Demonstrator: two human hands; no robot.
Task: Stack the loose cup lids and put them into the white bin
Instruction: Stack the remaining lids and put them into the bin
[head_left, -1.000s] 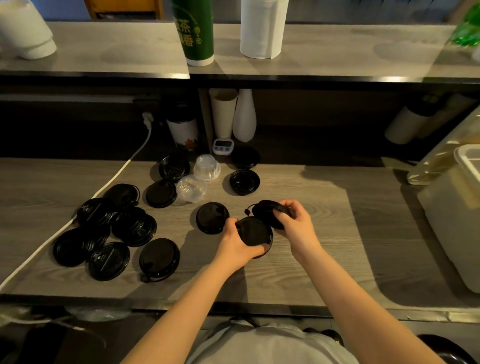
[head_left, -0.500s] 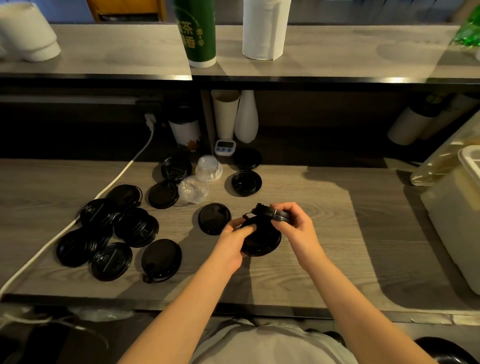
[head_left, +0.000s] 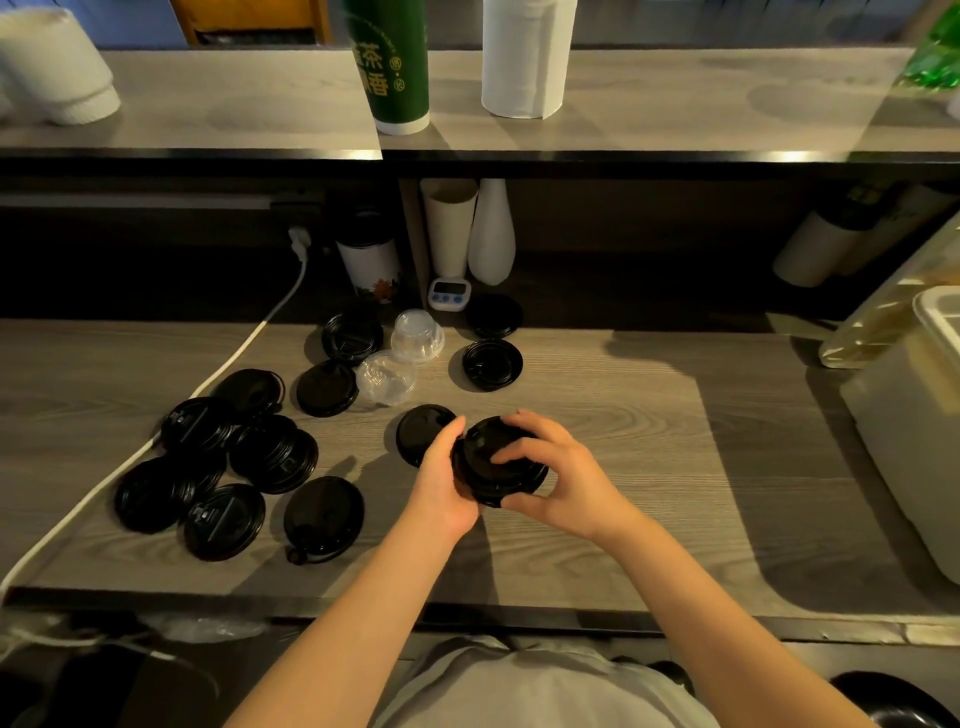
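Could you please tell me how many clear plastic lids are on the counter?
2. One clear lid sits at the back by the timer; a second clear lid lies just in front of it, toward the left. None seems hidden.

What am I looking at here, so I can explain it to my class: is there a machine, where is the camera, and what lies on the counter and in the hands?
There is no machine: these are a person's two bare hands. The camera is worn on the person's head and looks down, so the arms reach in from the bottom. The left hand and right hand together grip a small stack of black lids over the wooden counter. More loose black lids lie scattered to the left, with two clear plastic pieces behind them and a white cable running past. The white bin stands at the far right.
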